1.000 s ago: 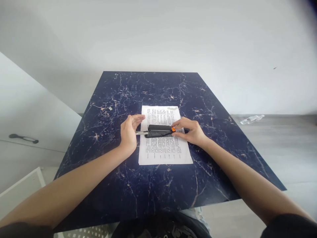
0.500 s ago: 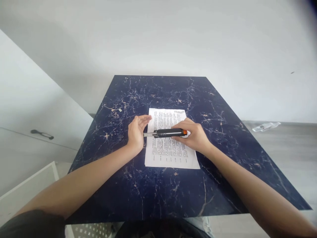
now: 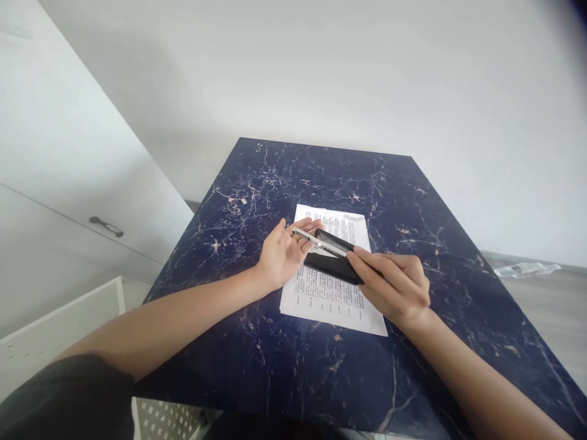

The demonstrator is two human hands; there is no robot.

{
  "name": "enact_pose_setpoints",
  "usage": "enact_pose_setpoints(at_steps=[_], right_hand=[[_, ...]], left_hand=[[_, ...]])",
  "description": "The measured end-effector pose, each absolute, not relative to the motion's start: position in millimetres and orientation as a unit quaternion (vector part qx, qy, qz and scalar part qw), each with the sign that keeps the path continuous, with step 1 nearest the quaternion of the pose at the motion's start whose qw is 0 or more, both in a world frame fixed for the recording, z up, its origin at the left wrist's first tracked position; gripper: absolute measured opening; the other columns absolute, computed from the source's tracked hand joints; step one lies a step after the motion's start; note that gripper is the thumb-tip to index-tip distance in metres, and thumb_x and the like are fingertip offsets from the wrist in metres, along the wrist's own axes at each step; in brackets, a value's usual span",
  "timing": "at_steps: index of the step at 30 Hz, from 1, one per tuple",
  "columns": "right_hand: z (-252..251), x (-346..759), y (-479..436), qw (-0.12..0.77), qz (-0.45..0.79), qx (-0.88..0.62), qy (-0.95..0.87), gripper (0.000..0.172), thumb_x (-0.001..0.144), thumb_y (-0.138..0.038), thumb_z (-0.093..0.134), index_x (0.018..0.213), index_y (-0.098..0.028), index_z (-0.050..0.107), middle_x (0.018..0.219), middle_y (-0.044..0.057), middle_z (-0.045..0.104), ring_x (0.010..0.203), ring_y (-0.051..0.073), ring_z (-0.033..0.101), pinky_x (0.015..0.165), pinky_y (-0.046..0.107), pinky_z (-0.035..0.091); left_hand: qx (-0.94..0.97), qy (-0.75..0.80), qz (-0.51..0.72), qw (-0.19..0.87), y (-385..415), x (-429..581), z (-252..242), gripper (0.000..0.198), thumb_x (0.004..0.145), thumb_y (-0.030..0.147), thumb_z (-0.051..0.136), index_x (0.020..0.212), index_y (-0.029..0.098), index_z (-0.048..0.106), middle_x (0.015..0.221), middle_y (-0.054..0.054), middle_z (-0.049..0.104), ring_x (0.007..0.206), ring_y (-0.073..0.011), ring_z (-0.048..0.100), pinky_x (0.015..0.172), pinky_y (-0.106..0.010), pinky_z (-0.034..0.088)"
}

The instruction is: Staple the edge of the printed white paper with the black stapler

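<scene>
Splayed stapler (image 3: 334,267), held above printed sheets (image 3: 330,319).
I see the right hand (image 3: 398,286) gripping its rear, apparently leaving the metal magazine (image 3: 308,238) free; left hand (image 3: 285,255) open, palm up behind the tip, contact unclear.

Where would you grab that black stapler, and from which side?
I'd pinch the black stapler at its right end, coming from the right, as the right hand does. Its two black halves draw together there, which probably makes the firmest grip. Toward the left hand they spread apart, with a thin metal strip sticking out between them, so that end looks the poorer hold.
</scene>
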State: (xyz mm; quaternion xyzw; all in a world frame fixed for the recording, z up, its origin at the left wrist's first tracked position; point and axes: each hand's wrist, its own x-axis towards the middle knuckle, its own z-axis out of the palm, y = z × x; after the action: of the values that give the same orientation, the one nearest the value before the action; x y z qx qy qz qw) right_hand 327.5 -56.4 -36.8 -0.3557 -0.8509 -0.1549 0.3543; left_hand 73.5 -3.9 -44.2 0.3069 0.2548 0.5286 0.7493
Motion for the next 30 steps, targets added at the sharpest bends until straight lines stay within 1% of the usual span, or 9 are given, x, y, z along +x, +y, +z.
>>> enact_pose_setpoints(at_steps=[2,5,9,11,14,17,24,27,30], right_hand=[[-35.1,328.1,-58.6,0.313,-0.221,-0.323,-0.865,0.081,0.086,-0.005,0.074,0.154,-0.044,0.051,0.132,-0.004,0.073,0.094,0.027,0.073,0.078,0.044,0.065],[-25.9,322.3,-59.4,0.277,-0.309,-0.269,-0.869,0.073,0.085,-0.003,0.077,0.147,-0.038,0.060,0.131,-0.004,0.074,0.092,0.022,0.072,0.077,0.036,0.066],[-15.1,312.9,-57.8,0.291,-0.390,-0.223,-0.845,0.053,0.078,-0.003,0.085,0.126,-0.023,0.076,0.119,-0.001,0.079,0.087,0.020,0.068,0.075,0.032,0.065],[-11.4,311.2,-57.5,0.301,-0.414,-0.216,-0.831,0.046,0.074,-0.001,0.088,0.115,-0.020,0.080,0.115,-0.001,0.080,0.083,0.019,0.066,0.074,0.031,0.063],[-6.7,311.5,-57.5,0.298,-0.437,-0.204,-0.824,0.040,0.072,0.000,0.089,0.104,-0.023,0.083,0.109,-0.003,0.081,0.079,0.016,0.064,0.073,0.028,0.062],[-5.4,312.5,-56.8,0.287,-0.446,-0.181,-0.828,0.036,0.075,-0.001,0.087,0.100,-0.027,0.083,0.109,-0.005,0.080,0.082,0.015,0.062,0.073,0.027,0.061],[-9.6,316.1,-53.5,0.272,-0.450,-0.171,-0.833,0.033,0.079,-0.005,0.085,0.103,-0.027,0.083,0.114,-0.005,0.078,0.087,0.017,0.061,0.073,0.028,0.061],[-5.5,315.6,-54.4,0.266,-0.445,-0.184,-0.835,0.032,0.082,-0.005,0.083,0.103,-0.029,0.082,0.112,-0.006,0.079,0.087,0.017,0.062,0.076,0.029,0.061],[-2.7,313.7,-56.0,0.245,-0.430,-0.151,-0.856,0.027,0.088,-0.006,0.077,0.104,-0.028,0.081,0.111,-0.004,0.079,0.088,0.017,0.063,0.073,0.029,0.058]], left_hand=[[0.294,0.254,0.522,0.759,-3.4,73.6,-44.4,0.054,0.102,0.058,0.040,0.124,0.015,0.065,0.145,-0.017,0.062,0.144,-0.0339,0.052,0.124,-0.054,0.040],[0.261,0.237,0.521,0.777,-2.2,73.2,-45.6,0.049,0.104,0.052,0.041,0.122,0.014,0.066,0.143,-0.016,0.064,0.142,-0.0324,0.054,0.124,-0.052,0.039],[0.199,0.216,0.522,0.801,-0.3,73.9,-46.8,0.041,0.105,0.041,0.044,0.119,0.011,0.068,0.137,-0.016,0.067,0.137,-0.0284,0.059,0.121,-0.043,0.043],[0.172,0.218,0.523,0.806,0.6,75.0,-47.0,0.040,0.106,0.038,0.044,0.117,0.009,0.069,0.132,-0.017,0.069,0.132,-0.0272,0.062,0.117,-0.040,0.047],[0.156,0.226,0.526,0.805,1.8,75.9,-48.8,0.040,0.108,0.036,0.041,0.117,0.007,0.069,0.127,-0.018,0.070,0.125,-0.0261,0.066,0.113,-0.037,0.051],[0.160,0.209,0.521,0.812,2.6,75.5,-52.3,0.040,0.108,0.036,0.043,0.119,0.008,0.069,0.128,-0.017,0.070,0.123,-0.0247,0.067,0.110,-0.035,0.053],[0.160,0.191,0.515,0.821,2.9,73.9,-52.8,0.037,0.108,0.033,0.044,0.116,0.008,0.070,0.123,-0.015,0.071,0.116,-0.0211,0.070,0.107,-0.032,0.054],[0.164,0.195,0.513,0.820,2.5,73.4,-50.9,0.037,0.109,0.031,0.042,0.117,0.007,0.069,0.125,-0.017,0.071,0.117,-0.0216,0.069,0.108,-0.033,0.054],[0.170,0.193,0.505,0.824,1.6,73.5,-51.0,0.037,0.108,0.032,0.043,0.117,0.008,0.069,0.127,-0.016,0.070,0.121,-0.0232,0.068,0.106,-0.034,0.055]])
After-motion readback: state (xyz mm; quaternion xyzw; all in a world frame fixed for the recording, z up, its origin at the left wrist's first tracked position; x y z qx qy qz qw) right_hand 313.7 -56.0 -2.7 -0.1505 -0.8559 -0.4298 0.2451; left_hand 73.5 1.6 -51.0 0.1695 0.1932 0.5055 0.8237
